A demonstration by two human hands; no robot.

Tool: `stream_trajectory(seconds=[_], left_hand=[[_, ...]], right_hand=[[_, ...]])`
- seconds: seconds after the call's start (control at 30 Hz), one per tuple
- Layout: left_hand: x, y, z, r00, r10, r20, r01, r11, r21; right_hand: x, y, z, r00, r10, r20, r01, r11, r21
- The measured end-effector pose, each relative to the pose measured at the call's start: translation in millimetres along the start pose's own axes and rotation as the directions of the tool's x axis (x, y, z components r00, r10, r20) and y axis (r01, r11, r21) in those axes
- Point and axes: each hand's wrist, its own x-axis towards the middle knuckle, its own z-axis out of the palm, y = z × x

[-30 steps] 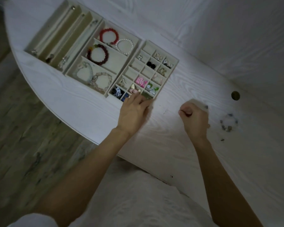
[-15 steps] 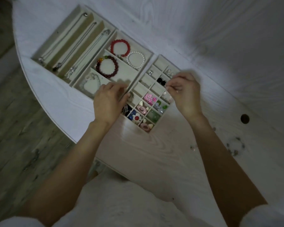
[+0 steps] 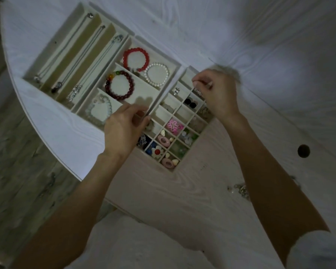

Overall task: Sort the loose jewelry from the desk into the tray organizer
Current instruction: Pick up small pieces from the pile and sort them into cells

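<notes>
Right hand (image 3: 217,94): upper centre-right, fingertips pinched on a small earring (image 3: 199,92) above the grid tray (image 3: 179,158), apparently to drop it in a cell
Left hand (image 3: 124,131): fingers loosely curled, holding nothing, bracing the tray's edge; loose jewelry (image 3: 239,189) waits lower right on the desk (image 3: 182,200)

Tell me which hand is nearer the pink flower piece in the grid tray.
Left. The left hand sits just left of the pink flower piece; the right hand is farther, up-right.

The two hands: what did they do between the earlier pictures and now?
The right hand left the bare desk and now pinches a small piece over the grid tray at its far cells. The left hand moved from that tray's near corner to its left edge. The bracelets did not change.
</notes>
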Motion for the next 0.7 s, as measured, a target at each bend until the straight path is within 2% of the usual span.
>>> stream_trajectory(seconds=[0.2,0.3,0.43,0.6,0.7], left_hand=[[0,-4,-1,1.000,-0.013,0.002,0.013,1.000,-0.022],[-1,-3,-2,1.000,-0.022,-0.001,0.022,0.999,-0.046],[0,-3,-2,0.999,-0.045,0.002,0.045,0.997,-0.068],[0,-2,-2,0.998,-0.059,0.000,0.059,0.994,-0.087],[1,-2,-2,0.998,-0.066,0.010,0.067,0.993,-0.098]], right_hand=[[16,-6,12,0.998,-0.021,-0.067,0.000,0.954,-0.301],[23,-13,16,0.999,-0.012,-0.048,-0.005,0.943,-0.333],[25,-19,21,0.996,-0.083,-0.031,0.065,0.919,-0.389],[22,-15,14,0.985,-0.155,-0.080,0.102,0.882,-0.460],[22,-14,16,0.987,-0.155,-0.039,0.117,0.866,-0.486]])
